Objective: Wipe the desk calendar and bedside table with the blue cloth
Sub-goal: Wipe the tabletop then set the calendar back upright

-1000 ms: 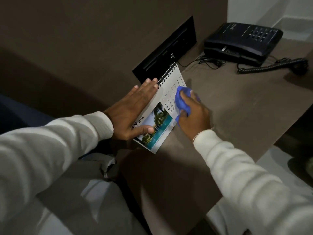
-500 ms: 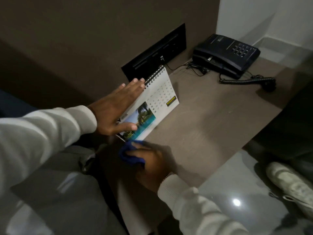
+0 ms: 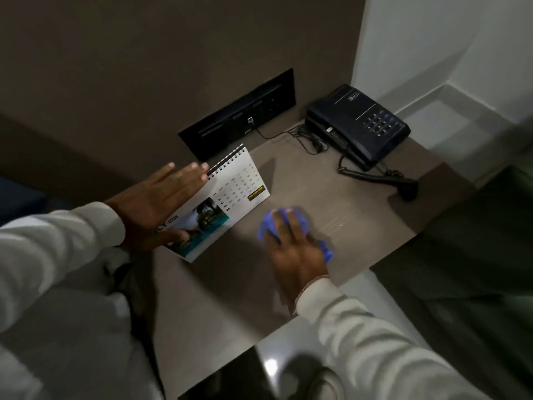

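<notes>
Motion blur over right hand (image 3: 291, 249) and blue cloth (image 3: 288, 223); cloth bunched under palm and fingers, only edges showing at 12 and 4 o'clock of the hand, so grip hard to judge: fingers curled loosely down onto it, pressing it on bedside table (image 3: 354, 226). Left hand (image 3: 155, 209) opened flat, fingers together, thumb out, laid against left part of desk calendar (image 3: 230, 194); covers part of month title, only "LY 2026" readable. Calendar at 10 o'clock from cloth, just beside it, not touching; spiral edge toward 12, date grid too small to read, beach photo lower left, yellow label lower right of grid. Whether calendar lies flat or stands tilted: can't tell. Black wall panel (image 3: 239, 119) at 12 o'clock of calendar, w/ cable running to dark phone (image 3: 357, 122) at 1–2 o'clock on the table; coiled cord (image 3: 375, 177) in front of it, handset end dark, unclear. White sleeves cut off at frame edges. Lower frame dim; glossy floor w/ light glare at 6 o'clock.
</notes>
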Motion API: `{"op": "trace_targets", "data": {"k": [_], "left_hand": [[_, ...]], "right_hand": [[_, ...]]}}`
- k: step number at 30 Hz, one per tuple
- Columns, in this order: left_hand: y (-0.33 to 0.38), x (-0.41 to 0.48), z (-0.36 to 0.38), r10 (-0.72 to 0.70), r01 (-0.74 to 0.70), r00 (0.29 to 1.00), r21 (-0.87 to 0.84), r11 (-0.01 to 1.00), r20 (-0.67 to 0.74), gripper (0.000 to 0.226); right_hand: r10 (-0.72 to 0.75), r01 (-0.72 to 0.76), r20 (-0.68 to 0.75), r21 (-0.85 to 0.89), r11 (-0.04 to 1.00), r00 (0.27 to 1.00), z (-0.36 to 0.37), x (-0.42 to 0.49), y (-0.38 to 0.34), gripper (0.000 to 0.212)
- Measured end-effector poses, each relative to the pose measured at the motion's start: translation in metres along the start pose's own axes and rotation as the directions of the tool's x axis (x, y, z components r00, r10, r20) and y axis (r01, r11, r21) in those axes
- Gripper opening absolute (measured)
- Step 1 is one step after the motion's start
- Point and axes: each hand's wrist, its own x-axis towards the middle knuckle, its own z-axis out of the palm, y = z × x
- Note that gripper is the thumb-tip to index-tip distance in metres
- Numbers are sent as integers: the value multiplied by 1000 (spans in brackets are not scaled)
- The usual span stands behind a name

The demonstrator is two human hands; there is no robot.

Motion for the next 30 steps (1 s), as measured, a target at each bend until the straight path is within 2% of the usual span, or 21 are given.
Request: {"op": "trace_targets", "data": {"k": [3,5,8,10,12,13,15,17,18,19,20,21,22,24,26,28,30], "left_hand": [[6,-2,-4,-46,45,999,-35,998,-17,103],[13,-6,-9,-102,97,994,-128,987,-36,98],[28,-12,-20,-197,174,979,-268,947,-59,93],[41,-13,-22,-292,239,951,-364,900,-98,91],[52,-23,-24,-451,316,878,-510,800,-164,88],[59,-29,-22,-555,351,813,-611,710,-177,86],[79,-40,-20,-792,404,602,-818,410,-99,83],[106,-44,-18,-937,404,297,-913,-51,184,79],[117,-44,-17,-917,364,169,-887,-283,362,75],[127,-41,-18,-852,295,99,-833,-468,514,67],[134,-39,-20,-786,201,81,-782,-589,613,55],[139,-35,-18,-740,67,79,-744,-665,668,39],[139,-32,-17,-703,-85,101,-698,-711,704,26],[130,-26,-16,-670,-280,136,-620,-733,730,30],[121,-22,-16,-674,-323,158,-607,-726,722,35],[111,-21,-14,-685,-295,180,-625,-722,706,41],[94,-20,-13,-706,-253,198,-661,-707,679,46]], "right_hand": [[111,-118,154,42,992,982,1,17,40,46],[165,-166,185,-9,986,969,2,21,60,49],[170,-160,312,-59,985,935,1,15,67,64],[199,-171,426,-104,980,882,-1,10,72,81],[221,-206,483,-85,975,847,-14,23,68,84],[233,-241,462,-42,970,856,-22,33,64,80],[229,-265,252,119,957,940,-44,57,54,64],[262,-280,99,341,897,960,-70,84,40,54],[299,-311,100,464,830,949,-81,97,31,56],[322,-345,143,555,757,936,-87,109,24,60],[312,-364,195,609,704,930,-89,121,18,63],[270,-357,233,630,690,934,-88,129,12,62],[211,-327,255,624,709,944,-85,136,8,57],[151,-265,233,607,750,961,-78,145,0,47],[204,-277,188,687,672,961,-75,150,-4,49],[255,-311,200,785,536,946,-74,153,-7,58],[256,-303,203,840,450,945,-77,159,-12,61]]}}
